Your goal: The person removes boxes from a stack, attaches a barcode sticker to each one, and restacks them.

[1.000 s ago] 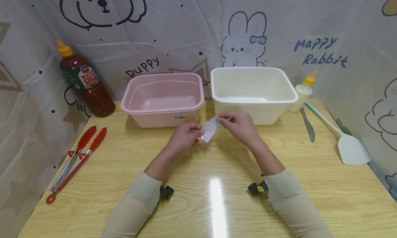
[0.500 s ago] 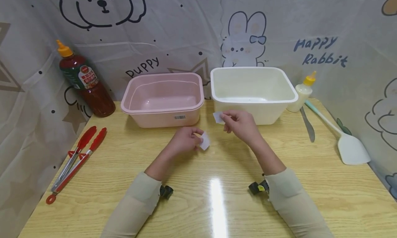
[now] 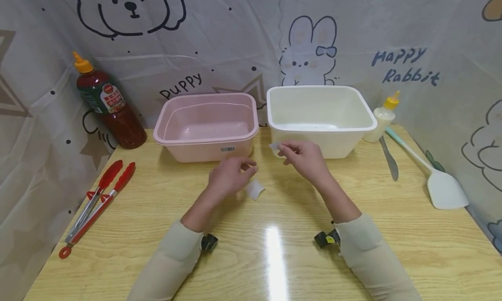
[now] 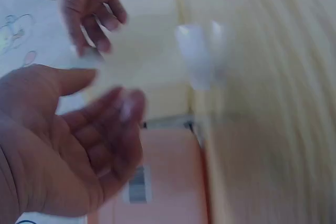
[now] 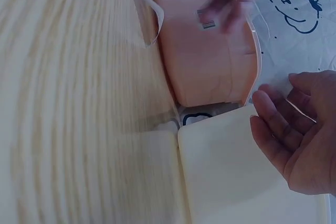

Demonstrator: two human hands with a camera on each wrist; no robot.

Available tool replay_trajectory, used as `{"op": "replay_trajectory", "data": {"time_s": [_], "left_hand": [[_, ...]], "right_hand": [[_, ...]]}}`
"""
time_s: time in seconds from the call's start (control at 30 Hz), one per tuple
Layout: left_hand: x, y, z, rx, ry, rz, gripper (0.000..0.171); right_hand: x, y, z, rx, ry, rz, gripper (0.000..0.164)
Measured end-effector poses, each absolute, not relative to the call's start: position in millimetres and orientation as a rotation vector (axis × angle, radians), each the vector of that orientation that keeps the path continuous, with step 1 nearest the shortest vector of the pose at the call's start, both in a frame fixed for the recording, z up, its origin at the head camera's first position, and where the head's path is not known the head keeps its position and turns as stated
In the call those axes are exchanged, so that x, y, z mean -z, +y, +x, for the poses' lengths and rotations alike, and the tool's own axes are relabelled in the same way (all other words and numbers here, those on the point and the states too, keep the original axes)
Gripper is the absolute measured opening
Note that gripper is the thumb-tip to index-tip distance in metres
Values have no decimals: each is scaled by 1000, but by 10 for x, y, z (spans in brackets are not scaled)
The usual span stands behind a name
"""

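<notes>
Two small pieces of thin white paper are near my hands. My left hand (image 3: 231, 174) has its thumb and fingers apart and holds nothing. Just below its fingertips, one paper piece (image 3: 255, 189) is loose; it looks blurred in the left wrist view, and the same curled paper piece (image 5: 153, 17) shows in the right wrist view. My right hand (image 3: 306, 159) pinches the other paper piece (image 3: 275, 147) between thumb and fingers, in front of the white bin (image 3: 337, 144). That pinch is mostly hidden in the right wrist view.
Behind my left hand stands a pink bin (image 3: 196, 150). Red-tipped tongs (image 3: 96, 205) lie at left, near a red sauce bottle (image 3: 113, 105). At right are a small yellow-capped bottle (image 3: 383, 120), a spreader knife (image 3: 389, 159) and a white spatula (image 3: 445, 187).
One second ago both hands held a single white paper strip. It came apart into two pieces. My left hand has since let its piece go; the right still holds the other.
</notes>
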State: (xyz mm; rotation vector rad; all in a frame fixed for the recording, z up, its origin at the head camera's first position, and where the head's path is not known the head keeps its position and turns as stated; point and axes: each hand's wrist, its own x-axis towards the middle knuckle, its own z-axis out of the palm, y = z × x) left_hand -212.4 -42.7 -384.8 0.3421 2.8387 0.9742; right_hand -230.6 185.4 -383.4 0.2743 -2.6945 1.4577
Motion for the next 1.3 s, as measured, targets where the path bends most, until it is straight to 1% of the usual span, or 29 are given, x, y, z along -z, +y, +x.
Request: {"op": "replay_trajectory", "data": {"time_s": [0.13, 0.3, 0.4, 0.53, 0.63, 0.73, 0.93, 1.1, 1.3], "left_hand": [[3754, -344, -2111, -1367, 2556, 437, 40], [3684, -227, -2179, -1575, 2374, 339, 47], [3679, -178, -2229, -1678, 2324, 251, 44], [3703, -148, -2275, -1759, 2304, 177, 34], [3730, -115, -2305, -1796, 2294, 166, 29], [3761, -51, -2339, -1826, 2278, 183, 27], [3796, 124, -2398, -1778, 2364, 282, 24], [3784, 270, -2422, -1669, 2437, 378, 23], [3775, 392, -2429, -1589, 2423, 357, 24]], "right_hand": [[3797, 1806, -2245, -1428, -2660, 237, 35], [3806, 1724, -2160, -1397, -2621, 309, 32], [3820, 1711, -2112, -1341, -2634, 378, 33], [3829, 1741, -2067, -1334, -2637, 430, 34], [3841, 1803, -2048, -1378, -2640, 429, 34], [3863, 1903, -2037, -1400, -2632, 417, 35], [3912, 2127, -2064, -1466, -2568, 297, 38], [3928, 2256, -2114, -1517, -2575, 181, 34], [3914, 2384, -2132, -1565, -2583, 101, 32]]}}
